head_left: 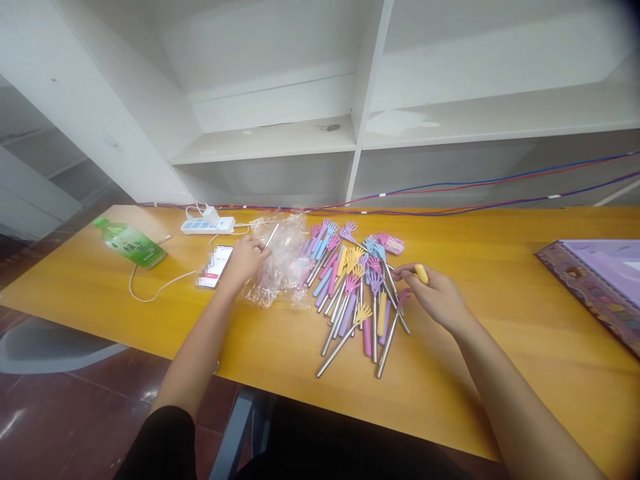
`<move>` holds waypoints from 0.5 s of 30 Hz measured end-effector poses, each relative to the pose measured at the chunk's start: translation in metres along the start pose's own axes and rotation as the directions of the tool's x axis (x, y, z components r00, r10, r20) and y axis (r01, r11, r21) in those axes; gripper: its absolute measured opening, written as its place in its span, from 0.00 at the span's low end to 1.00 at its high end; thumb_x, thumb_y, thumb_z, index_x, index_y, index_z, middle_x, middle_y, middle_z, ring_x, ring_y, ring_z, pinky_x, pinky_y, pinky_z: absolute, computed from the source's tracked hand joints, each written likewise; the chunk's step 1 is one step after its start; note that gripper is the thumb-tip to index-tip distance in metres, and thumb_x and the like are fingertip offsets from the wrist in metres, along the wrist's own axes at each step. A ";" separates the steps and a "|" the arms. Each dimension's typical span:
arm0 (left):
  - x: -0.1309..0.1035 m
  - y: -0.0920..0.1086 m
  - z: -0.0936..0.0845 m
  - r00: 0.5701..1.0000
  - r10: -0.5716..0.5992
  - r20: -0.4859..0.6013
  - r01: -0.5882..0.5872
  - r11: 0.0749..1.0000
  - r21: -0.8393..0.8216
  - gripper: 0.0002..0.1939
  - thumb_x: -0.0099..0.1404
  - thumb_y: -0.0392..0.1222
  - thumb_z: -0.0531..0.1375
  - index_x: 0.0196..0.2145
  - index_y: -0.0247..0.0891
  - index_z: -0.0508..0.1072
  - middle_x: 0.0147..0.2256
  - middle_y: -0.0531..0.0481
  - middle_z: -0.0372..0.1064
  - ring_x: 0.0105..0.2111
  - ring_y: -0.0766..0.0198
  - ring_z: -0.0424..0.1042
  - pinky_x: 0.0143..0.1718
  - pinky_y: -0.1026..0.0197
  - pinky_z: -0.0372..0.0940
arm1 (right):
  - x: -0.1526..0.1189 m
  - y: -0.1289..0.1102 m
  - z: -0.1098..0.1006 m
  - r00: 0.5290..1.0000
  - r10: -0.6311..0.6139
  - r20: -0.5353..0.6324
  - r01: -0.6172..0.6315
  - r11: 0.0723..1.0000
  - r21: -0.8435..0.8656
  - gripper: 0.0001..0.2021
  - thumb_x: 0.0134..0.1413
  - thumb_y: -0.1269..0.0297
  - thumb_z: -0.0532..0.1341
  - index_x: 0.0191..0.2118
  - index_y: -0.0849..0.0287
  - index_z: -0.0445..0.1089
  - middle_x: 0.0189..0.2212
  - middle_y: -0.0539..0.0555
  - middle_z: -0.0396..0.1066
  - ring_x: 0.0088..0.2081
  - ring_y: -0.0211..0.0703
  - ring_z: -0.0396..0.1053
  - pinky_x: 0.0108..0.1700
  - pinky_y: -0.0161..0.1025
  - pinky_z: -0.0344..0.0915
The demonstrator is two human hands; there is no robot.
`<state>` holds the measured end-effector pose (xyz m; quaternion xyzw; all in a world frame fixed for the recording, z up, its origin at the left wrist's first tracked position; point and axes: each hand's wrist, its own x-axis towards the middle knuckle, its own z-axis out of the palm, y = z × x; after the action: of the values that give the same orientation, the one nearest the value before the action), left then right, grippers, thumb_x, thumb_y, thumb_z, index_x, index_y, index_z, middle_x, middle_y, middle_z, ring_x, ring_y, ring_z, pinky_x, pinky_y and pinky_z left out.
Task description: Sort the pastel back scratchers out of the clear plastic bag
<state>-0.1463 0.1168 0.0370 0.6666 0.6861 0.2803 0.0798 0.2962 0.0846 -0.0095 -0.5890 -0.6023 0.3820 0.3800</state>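
Observation:
My left hand [247, 259] is closed around a thin silver metal rod [273, 235], whose end sticks up past the fingers. It is over the left edge of a crumpled heap of clear plastic bags [285, 257]. On the right, my right hand [435, 293] has its fingers closed on a yellow back scratcher handle [421, 273], at the pile's right side. Between the hands lies a pile of back scratchers [353, 283] with small hand-shaped heads, metal rods and coloured handles in pink, purple, blue and yellow. My fingers partly hide what each hand holds.
A phone [216, 268] lies beside my left forearm. Behind it is a white power strip [207, 225] with a charger and cable. A green bottle [131, 243] lies at the left. A purple box [597, 287] is at the right edge. Shelves [280, 133] stand behind the table [280, 353].

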 end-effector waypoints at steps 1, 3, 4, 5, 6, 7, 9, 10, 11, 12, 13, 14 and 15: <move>0.003 0.003 -0.002 1.000 0.004 -0.007 -0.005 1.000 -0.030 0.08 0.64 0.38 0.61 0.28 0.37 0.76 0.39 0.45 0.71 0.44 0.54 0.70 0.55 0.51 0.63 | -0.001 0.000 0.000 1.000 0.011 0.005 -0.011 0.999 0.038 0.14 0.61 0.52 0.60 0.40 0.57 0.76 0.41 0.56 0.79 0.32 0.44 0.75 0.37 0.42 0.73; 0.008 0.013 -0.012 0.999 0.021 -0.027 -0.023 0.995 -0.093 0.10 0.67 0.37 0.58 0.28 0.37 0.74 0.40 0.46 0.71 0.44 0.57 0.70 0.53 0.53 0.64 | -0.002 0.001 0.001 1.000 0.029 0.008 -0.030 0.993 0.118 0.14 0.60 0.52 0.62 0.40 0.57 0.75 0.40 0.56 0.77 0.29 0.41 0.72 0.34 0.41 0.72; 0.008 0.020 -0.019 0.999 0.036 -0.040 -0.041 0.990 -0.138 0.11 0.69 0.38 0.56 0.28 0.37 0.72 0.40 0.45 0.71 0.44 0.58 0.70 0.53 0.53 0.64 | -0.003 0.001 0.001 0.999 0.042 0.003 -0.042 0.986 0.164 0.13 0.59 0.53 0.63 0.40 0.57 0.75 0.38 0.55 0.76 0.26 0.39 0.69 0.31 0.40 0.70; 0.006 0.028 -0.027 0.997 0.056 -0.050 -0.065 0.980 -0.187 0.12 0.72 0.38 0.54 0.29 0.37 0.71 0.40 0.45 0.71 0.44 0.59 0.71 0.52 0.54 0.65 | -0.003 0.002 0.002 0.998 0.059 -0.008 -0.056 0.974 0.219 0.12 0.57 0.54 0.64 0.41 0.57 0.73 0.35 0.53 0.74 0.23 0.36 0.65 0.28 0.39 0.68; 0.003 0.037 -0.036 0.995 0.082 -0.054 -0.093 0.967 -0.237 0.13 0.74 0.40 0.52 0.31 0.37 0.69 0.40 0.45 0.72 0.43 0.60 0.71 0.51 0.55 0.66 | -0.003 0.002 0.002 0.997 0.077 -0.020 -0.068 0.956 0.284 0.11 0.56 0.55 0.64 0.41 0.56 0.72 0.32 0.50 0.70 0.21 0.34 0.60 0.25 0.37 0.64; -0.004 0.047 -0.044 0.993 0.112 -0.047 -0.121 0.950 -0.287 0.14 0.77 0.42 0.50 0.34 0.37 0.68 0.40 0.46 0.72 0.41 0.62 0.72 0.49 0.56 0.68 | -0.004 0.003 0.002 0.995 0.090 -0.031 -0.073 0.933 0.353 0.10 0.55 0.57 0.64 0.40 0.55 0.69 0.29 0.47 0.66 0.20 0.32 0.56 0.22 0.35 0.59; -0.022 0.067 -0.053 0.983 0.182 0.014 -0.165 0.919 -0.358 0.16 0.81 0.46 0.44 0.40 0.38 0.67 0.38 0.49 0.73 0.34 0.65 0.73 0.42 0.59 0.70 | -0.004 0.005 0.003 0.996 0.069 -0.048 -0.038 0.879 0.475 0.08 0.55 0.60 0.63 0.38 0.53 0.65 0.26 0.44 0.59 0.19 0.32 0.50 0.21 0.33 0.50; -0.032 0.076 -0.052 0.972 0.224 0.065 -0.184 0.908 -0.376 0.16 0.82 0.48 0.44 0.44 0.39 0.67 0.36 0.51 0.73 0.30 0.66 0.72 0.37 0.60 0.70 | -0.005 0.006 0.003 0.998 0.028 -0.052 0.002 0.859 0.511 0.07 0.56 0.60 0.61 0.38 0.52 0.63 0.25 0.44 0.57 0.20 0.33 0.50 0.21 0.33 0.50; -0.043 0.083 -0.047 0.953 0.277 0.124 -0.217 0.907 -0.360 0.15 0.82 0.48 0.45 0.49 0.40 0.67 0.34 0.53 0.73 0.29 0.66 0.72 0.35 0.61 0.69 | -0.007 0.008 0.004 0.998 -0.031 -0.052 0.053 0.853 0.519 0.06 0.58 0.60 0.60 0.37 0.52 0.62 0.26 0.44 0.56 0.21 0.34 0.51 0.22 0.33 0.51; -0.052 0.088 -0.038 0.926 0.333 0.177 -0.275 0.917 -0.290 0.14 0.82 0.48 0.47 0.53 0.41 0.68 0.34 0.53 0.74 0.30 0.65 0.73 0.35 0.61 0.68 | -0.009 0.009 0.005 0.994 -0.098 -0.049 0.110 0.862 0.495 0.05 0.61 0.59 0.58 0.37 0.52 0.62 0.26 0.44 0.56 0.22 0.36 0.53 0.24 0.34 0.54; -0.060 0.090 -0.025 0.903 0.389 0.182 -0.356 0.915 -0.189 0.14 0.81 0.48 0.50 0.55 0.42 0.70 0.36 0.52 0.75 0.33 0.63 0.75 0.36 0.60 0.68 | -0.011 0.010 0.006 0.985 -0.163 -0.047 0.167 0.881 0.443 0.05 0.64 0.58 0.57 0.39 0.52 0.63 0.26 0.45 0.57 0.23 0.37 0.55 0.26 0.36 0.57; -0.066 0.090 -0.009 0.887 0.436 0.151 -0.426 0.899 -0.098 0.14 0.80 0.46 0.51 0.55 0.42 0.71 0.40 0.49 0.76 0.37 0.61 0.76 0.38 0.60 0.69 | -0.013 0.011 0.007 0.975 -0.218 -0.049 0.220 0.903 0.370 0.07 0.67 0.56 0.55 0.41 0.52 0.64 0.26 0.46 0.58 0.24 0.38 0.57 0.28 0.37 0.60; -0.070 0.089 0.008 0.863 0.491 0.120 -0.492 0.870 -0.023 0.14 0.80 0.44 0.50 0.55 0.42 0.72 0.41 0.47 0.76 0.39 0.60 0.76 0.39 0.59 0.69 | -0.016 0.012 0.008 0.964 -0.259 -0.064 0.267 0.922 0.282 0.09 0.70 0.54 0.54 0.44 0.52 0.66 0.27 0.46 0.60 0.26 0.40 0.59 0.30 0.38 0.62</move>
<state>-0.0584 0.0479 0.0556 0.8355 0.4886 0.2472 0.0448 0.2940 0.0689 -0.0240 -0.4461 -0.6089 0.4037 0.5170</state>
